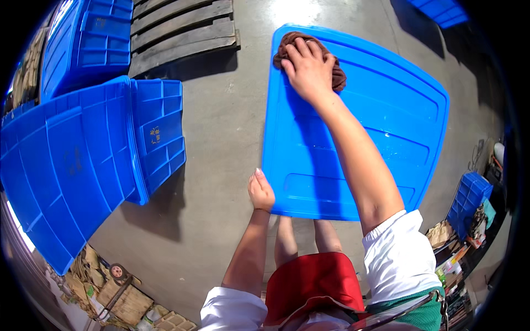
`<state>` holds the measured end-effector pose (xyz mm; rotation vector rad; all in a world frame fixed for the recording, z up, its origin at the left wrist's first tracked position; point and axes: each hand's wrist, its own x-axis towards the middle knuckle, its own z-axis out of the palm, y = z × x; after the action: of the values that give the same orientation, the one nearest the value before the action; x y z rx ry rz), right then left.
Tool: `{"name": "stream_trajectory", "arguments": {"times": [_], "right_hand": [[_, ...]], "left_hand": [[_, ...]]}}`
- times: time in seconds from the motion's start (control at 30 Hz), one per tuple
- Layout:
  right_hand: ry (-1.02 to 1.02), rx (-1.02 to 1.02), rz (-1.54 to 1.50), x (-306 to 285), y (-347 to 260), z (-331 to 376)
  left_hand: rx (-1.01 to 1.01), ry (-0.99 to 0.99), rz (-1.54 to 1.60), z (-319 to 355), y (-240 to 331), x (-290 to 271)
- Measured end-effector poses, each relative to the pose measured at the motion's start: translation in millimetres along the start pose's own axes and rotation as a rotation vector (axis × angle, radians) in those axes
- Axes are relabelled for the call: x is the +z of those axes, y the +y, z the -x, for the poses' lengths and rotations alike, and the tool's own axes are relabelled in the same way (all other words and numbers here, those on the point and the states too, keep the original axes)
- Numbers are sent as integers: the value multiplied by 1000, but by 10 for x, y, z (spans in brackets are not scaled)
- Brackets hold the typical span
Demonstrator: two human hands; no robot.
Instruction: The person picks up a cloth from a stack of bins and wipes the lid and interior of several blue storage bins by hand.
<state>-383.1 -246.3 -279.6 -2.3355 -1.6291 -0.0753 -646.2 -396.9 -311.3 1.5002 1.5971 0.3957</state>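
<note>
A large blue plastic lid [381, 132] with raised ribs is tilted in front of my legs, its surface facing me. My left hand [260, 191] grips its near left edge, thumb up and the other fingers partly hidden. Near the lid's far left corner, my right hand [310, 69] presses a crumpled brown cloth [339, 78] flat against the surface. The fingers of that hand are bent over the cloth. Wet-looking streaks shine around the lid's middle.
At left stand a blue bin [157, 129], a large blue lid [66, 160] leaning against it, and another blue bin [105, 47]. A wooden pallet [185, 33] lies beyond. A blue crate [468, 201] and clutter are at right; cardboard and a small wheel [117, 271] lie lower left.
</note>
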Motion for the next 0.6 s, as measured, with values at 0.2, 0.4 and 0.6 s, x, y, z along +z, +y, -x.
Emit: {"name": "stream_trajectory", "arguments": {"times": [0.2, 0.4, 0.6], "right_hand": [[-108, -170, -148, -243, -393, 914], [-427, -570, -335, -540, -612, 2465], [-285, -422, -185, -370, -445, 1239]], "left_hand": [[-139, 91, 371, 15, -65, -51], [-147, 184, 633, 55, -124, -27], [-58, 191, 520, 101, -180, -162]]}}
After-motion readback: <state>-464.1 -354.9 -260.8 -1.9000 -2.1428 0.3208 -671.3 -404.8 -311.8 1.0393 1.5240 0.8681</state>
